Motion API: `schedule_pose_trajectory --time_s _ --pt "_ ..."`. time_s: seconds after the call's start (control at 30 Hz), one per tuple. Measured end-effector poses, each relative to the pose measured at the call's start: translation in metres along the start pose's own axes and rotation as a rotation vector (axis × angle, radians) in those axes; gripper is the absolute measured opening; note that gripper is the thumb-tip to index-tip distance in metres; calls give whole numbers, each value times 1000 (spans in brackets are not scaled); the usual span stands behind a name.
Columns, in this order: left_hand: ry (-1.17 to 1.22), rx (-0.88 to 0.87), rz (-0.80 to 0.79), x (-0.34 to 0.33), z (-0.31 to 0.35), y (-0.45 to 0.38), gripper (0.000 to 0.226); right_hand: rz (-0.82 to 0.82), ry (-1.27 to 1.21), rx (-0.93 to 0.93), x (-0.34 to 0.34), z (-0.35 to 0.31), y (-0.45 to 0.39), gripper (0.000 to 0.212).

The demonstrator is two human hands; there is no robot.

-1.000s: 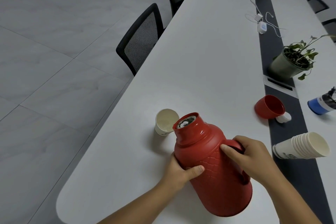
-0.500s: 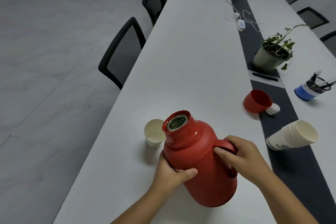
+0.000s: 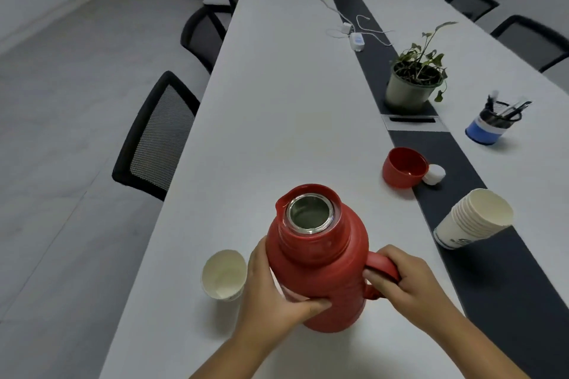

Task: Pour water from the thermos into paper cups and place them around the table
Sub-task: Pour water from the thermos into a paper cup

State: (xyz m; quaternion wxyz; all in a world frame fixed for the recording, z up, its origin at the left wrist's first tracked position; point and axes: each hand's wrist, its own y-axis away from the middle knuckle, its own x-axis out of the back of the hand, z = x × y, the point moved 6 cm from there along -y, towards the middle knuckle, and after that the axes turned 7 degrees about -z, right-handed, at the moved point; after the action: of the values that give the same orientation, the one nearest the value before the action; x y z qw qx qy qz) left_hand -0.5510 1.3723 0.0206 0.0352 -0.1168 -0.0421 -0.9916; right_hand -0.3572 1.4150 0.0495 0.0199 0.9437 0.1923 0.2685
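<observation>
A red thermos (image 3: 320,258) stands nearly upright on the white table (image 3: 277,101), its steel mouth uncovered. My left hand (image 3: 271,289) wraps the left side of its body, thumb across the front. My right hand (image 3: 403,283) grips the red handle. A single paper cup (image 3: 224,274) stands just left of the thermos, beside my left hand; I cannot tell what is in it. A stack of paper cups (image 3: 474,218) lies on its side to the right. The thermos's red lid (image 3: 403,167) and white stopper (image 3: 434,174) lie beyond.
A dark strip (image 3: 437,144) runs down the table's middle with a potted plant (image 3: 414,83), cables and a charger (image 3: 357,40). A blue pen holder (image 3: 492,123) stands at the right. Black mesh chairs (image 3: 157,132) line the left edge; more stand at the far right.
The thermos has been tipped back from leaning over the cup to nearly upright. The camera view has lifted and shifted, so the cup now sits lower left of the thermos.
</observation>
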Motion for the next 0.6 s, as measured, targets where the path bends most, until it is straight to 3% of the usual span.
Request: schedule_pose_trajectory --time_s 0.13,0.47,0.6 --pt "-53 -40 -11 -6 17 -37 103 3 -97 -25 15 17 -30 20" --pt "-155 -78 1 -15 34 -154 97 19 -11 68 46 39 -145 27" --pt "-173 -71 16 -13 25 -189 96 24 13 134 47 47 -185 18"
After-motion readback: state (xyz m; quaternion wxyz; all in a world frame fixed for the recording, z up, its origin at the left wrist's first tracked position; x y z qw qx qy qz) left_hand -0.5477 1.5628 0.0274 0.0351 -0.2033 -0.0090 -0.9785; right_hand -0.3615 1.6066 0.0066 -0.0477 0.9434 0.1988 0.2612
